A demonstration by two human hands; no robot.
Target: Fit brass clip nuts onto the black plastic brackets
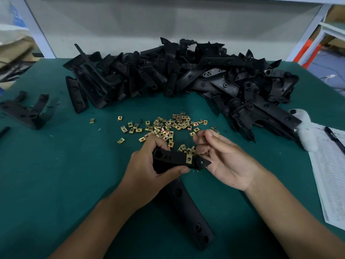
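Note:
My left hand [149, 165] grips a long black plastic bracket [173, 159] near its upper end, thumb curled under its edge. One brass clip nut [189, 158] sits clipped on that bracket close to its pointed tip. The bracket's long leg [188, 212] runs down toward me over the green mat. My right hand [222, 159] is palm up just right of the tip, its thumb and forefinger pinching a small brass clip nut [204, 133], mostly hidden. Several loose brass clip nuts [164, 128] lie scattered just beyond both hands.
A big heap of black brackets [186, 77] fills the back of the green mat [65, 174]. A few brackets [28, 111] lie apart at the left. Papers [330, 165] with a pen [334, 139] and a white object [306, 128] lie at the right.

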